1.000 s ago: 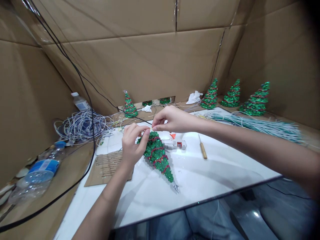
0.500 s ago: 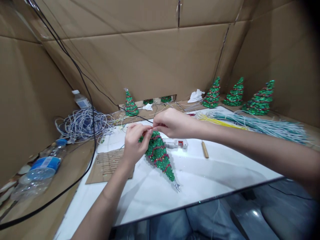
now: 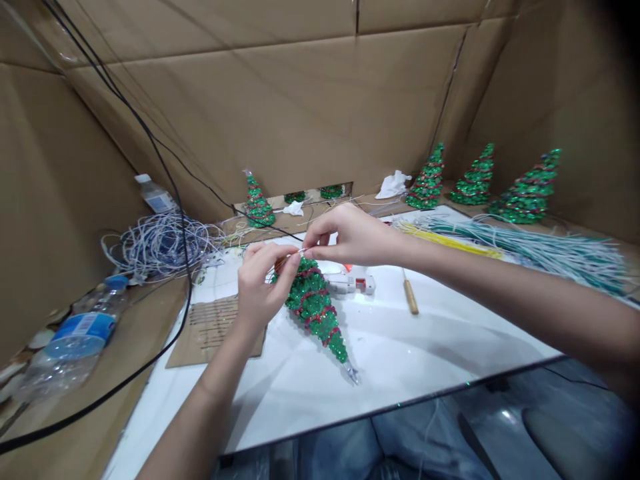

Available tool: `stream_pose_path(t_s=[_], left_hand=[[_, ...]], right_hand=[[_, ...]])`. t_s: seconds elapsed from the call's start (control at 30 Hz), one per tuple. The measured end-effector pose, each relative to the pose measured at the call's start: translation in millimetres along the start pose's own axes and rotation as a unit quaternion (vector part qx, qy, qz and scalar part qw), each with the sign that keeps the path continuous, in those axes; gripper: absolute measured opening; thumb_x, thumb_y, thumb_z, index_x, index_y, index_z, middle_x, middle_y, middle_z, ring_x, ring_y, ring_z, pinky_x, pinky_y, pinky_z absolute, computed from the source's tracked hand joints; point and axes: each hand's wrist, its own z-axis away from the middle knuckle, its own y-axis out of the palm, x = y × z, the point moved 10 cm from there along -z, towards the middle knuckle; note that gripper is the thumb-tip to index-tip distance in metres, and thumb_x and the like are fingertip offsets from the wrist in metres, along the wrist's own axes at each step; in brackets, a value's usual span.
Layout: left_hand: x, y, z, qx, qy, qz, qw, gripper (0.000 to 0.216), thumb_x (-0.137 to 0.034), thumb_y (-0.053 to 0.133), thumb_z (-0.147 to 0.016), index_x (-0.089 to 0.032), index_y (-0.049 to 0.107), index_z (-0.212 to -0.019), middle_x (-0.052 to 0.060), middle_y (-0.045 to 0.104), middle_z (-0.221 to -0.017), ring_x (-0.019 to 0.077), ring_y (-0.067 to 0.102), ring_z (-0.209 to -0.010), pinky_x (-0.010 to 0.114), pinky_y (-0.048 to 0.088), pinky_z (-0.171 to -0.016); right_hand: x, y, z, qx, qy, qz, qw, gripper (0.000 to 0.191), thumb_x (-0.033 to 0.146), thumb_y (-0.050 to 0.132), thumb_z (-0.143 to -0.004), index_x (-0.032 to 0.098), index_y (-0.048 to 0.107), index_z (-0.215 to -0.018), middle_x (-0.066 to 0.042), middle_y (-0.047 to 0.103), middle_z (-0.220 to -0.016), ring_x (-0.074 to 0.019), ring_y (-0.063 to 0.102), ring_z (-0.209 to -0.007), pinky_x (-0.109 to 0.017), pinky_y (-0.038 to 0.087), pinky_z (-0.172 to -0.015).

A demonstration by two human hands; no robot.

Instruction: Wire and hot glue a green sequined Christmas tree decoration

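The green tinsel tree, laid on its side on the white board, is gripped at its base by the curled left hand while a thin wire is pinched in the closed right hand; wire fitting is judged in hand, for which a steadied tree is required next.

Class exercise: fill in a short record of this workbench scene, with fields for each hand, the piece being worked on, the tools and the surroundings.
Left hand: fingers grip the wide end of the tinsel tree
Right hand: pinches a thin strand at that end
Tinsel tree: lying on the white board, tip toward the person
Tools: glue gun, wooden-handled awl
Behind: several upright trees, wire bundle
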Motion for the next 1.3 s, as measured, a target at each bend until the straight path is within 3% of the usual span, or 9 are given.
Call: stream_pose_path(t_s=[0.2, 0.5, 0.7, 0.93, 1.3], left_hand=[[5.2, -0.5, 1.0, -0.003, -0.022, 0.022, 1.000, 0.007, -0.017, 0.063, -0.082, -0.020, 0.065, -0.088, -0.002, 0.065, -0.071, 0.0129, 0.056, -0.066, 0.030, 0.045, -0.071], [12.0, 5.6, 1.9, 0.013, -0.070, 0.108, 0.992, 0.006, -0.015, 0.063, -0.082, -0.019, 0.065, -0.086, 0.001, 0.065, -0.075, 0.0133, 0.057, -0.070, 0.029, 0.044, -0.068], [-0.9, 1.0, -1.2, 0.011, -0.018, 0.031, 0.999, 0.006, -0.013, 0.063, -0.081, -0.019, 0.063, -0.082, 0.000, 0.065, -0.073, 0.0130, 0.057, -0.068, 0.030, 0.044, -0.071], [-11.5, 2.4, -0.2, 0.004, 0.041, -0.064, 0.997, 0.009, -0.015, 0.067, -0.080, -0.020, 0.063, -0.087, 0.001, 0.069, -0.077, 0.0136, 0.059, -0.066, 0.034, 0.042, -0.075], [-19.1, -6.9, 3.0, -0.035, 0.074, -0.048, 0.995, 0.014, -0.007, 0.067, -0.078, -0.020, 0.062, -0.083, 0.000, 0.071, -0.074, 0.0139, 0.062, -0.065, 0.032, 0.043, -0.072]], right_hand=[[-7.9, 1.1, 2.1, -0.001, 0.020, -0.107, 0.994, 0.013, 0.020, 0.061, -0.081, 0.010, 0.070, -0.082, -0.002, 0.066, -0.070, -0.0085, 0.055, -0.064, -0.023, 0.042, -0.061], [-14.8, 8.5, 3.9, 0.003, 0.028, -0.153, 0.988, 0.014, 0.022, 0.061, -0.081, 0.011, 0.068, -0.080, 0.000, 0.062, -0.067, -0.0084, 0.050, -0.062, -0.023, 0.038, -0.057], [-20.7, 18.7, 4.2, 0.024, 0.059, -0.236, 0.970, 0.014, 0.024, 0.061, -0.083, 0.011, 0.066, -0.078, 0.003, 0.056, -0.059, -0.0051, 0.045, -0.051, -0.021, 0.036, -0.049], [-15.2, 10.0, 5.3, -0.034, 0.040, -0.170, 0.984, 0.012, 0.021, 0.061, -0.080, 0.011, 0.067, -0.075, 0.002, 0.058, -0.060, -0.0078, 0.049, -0.059, -0.022, 0.038, -0.056], [-4.0, 6.7, 8.8, -0.087, 0.004, -0.126, 0.988, 0.010, 0.016, 0.061, -0.079, 0.011, 0.068, -0.073, 0.000, 0.063, -0.063, -0.0080, 0.053, -0.059, -0.021, 0.040, -0.057]])
